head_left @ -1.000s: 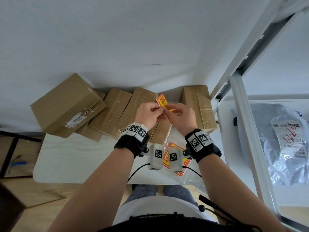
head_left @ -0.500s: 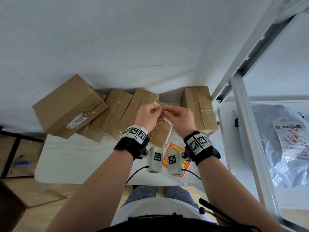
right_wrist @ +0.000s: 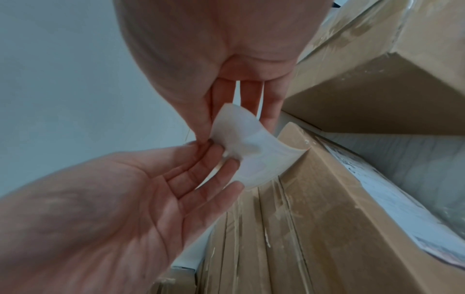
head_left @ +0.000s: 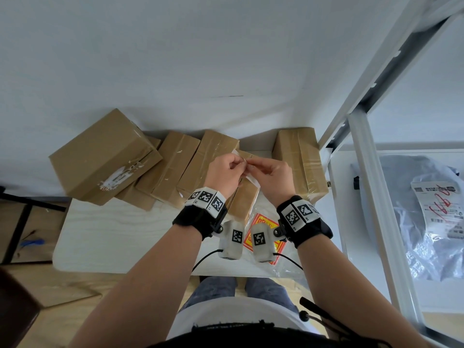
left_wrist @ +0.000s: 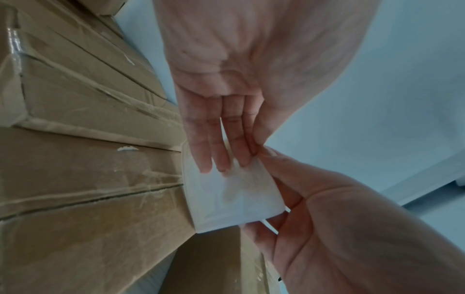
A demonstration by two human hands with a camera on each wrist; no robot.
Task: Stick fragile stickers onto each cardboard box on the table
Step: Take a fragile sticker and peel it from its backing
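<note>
Several brown taped cardboard boxes stand in a row along the back of the white table (head_left: 120, 237): a large one (head_left: 105, 156) at the left, two slim ones (head_left: 168, 169) (head_left: 206, 162), a short one (head_left: 244, 202) under my hands, and one (head_left: 298, 159) at the right. My left hand (head_left: 227, 172) and right hand (head_left: 266, 172) meet above the middle boxes and together pinch one fragile sticker (head_left: 251, 177), white back towards me. In the left wrist view the sticker (left_wrist: 234, 191) lies under my left fingers (left_wrist: 221, 151). In the right wrist view the sticker (right_wrist: 246, 147) bends between both hands.
A clear bag of red and yellow stickers (head_left: 263, 222) lies on the table near its front edge, under my wrists. A white metal rack post (head_left: 364, 172) stands close on the right, with a grey parcel bag (head_left: 426, 209) behind it. The wall is right behind the boxes.
A second ago the sticker stood up between my hands with its red and yellow face showing. Now it is turned over and held lower, with only its white back in sight.
</note>
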